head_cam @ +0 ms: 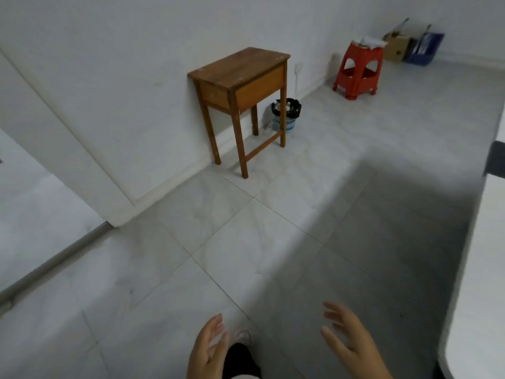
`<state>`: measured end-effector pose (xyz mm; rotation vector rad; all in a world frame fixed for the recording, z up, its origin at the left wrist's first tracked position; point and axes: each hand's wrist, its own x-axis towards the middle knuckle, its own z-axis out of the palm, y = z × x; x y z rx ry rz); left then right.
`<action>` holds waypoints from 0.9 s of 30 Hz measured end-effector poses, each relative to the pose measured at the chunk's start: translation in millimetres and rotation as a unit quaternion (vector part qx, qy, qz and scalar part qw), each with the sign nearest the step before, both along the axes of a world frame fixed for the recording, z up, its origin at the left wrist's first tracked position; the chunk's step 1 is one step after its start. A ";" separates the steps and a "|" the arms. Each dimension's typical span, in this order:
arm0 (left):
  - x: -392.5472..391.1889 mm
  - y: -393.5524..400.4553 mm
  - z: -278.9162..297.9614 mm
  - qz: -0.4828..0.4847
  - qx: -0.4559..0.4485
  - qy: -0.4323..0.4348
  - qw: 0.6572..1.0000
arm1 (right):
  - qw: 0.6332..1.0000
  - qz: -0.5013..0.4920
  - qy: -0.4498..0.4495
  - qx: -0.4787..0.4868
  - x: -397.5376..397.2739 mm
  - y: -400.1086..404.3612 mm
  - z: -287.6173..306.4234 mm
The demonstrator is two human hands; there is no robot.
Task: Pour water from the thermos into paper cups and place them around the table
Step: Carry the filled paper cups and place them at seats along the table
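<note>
Table edge (481, 269), white, runs down the right margin, just right of the right hand (352, 343). Both hands are held out low over the tiled floor (246, 242), fingers loosely spread, holding nothing; left hand (207, 351) well apart from the right. Thermos and cups cannot be seen.
</note>
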<state>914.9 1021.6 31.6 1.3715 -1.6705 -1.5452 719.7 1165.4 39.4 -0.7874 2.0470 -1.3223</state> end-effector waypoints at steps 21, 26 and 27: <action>-426.0 -276.3 -36.4 -0.381 0.023 0.006 0.924 | 0.936 -0.350 0.016 0.028 -262.5 -205.2 -5.9; -578.8 -291.9 -21.1 -0.428 0.010 0.017 0.903 | 0.919 -0.393 0.027 0.020 -417.8 -218.6 -3.3; -605.0 -295.7 -18.3 -0.435 0.007 0.019 0.900 | 0.920 -0.391 0.028 0.020 -443.7 -221.7 -0.9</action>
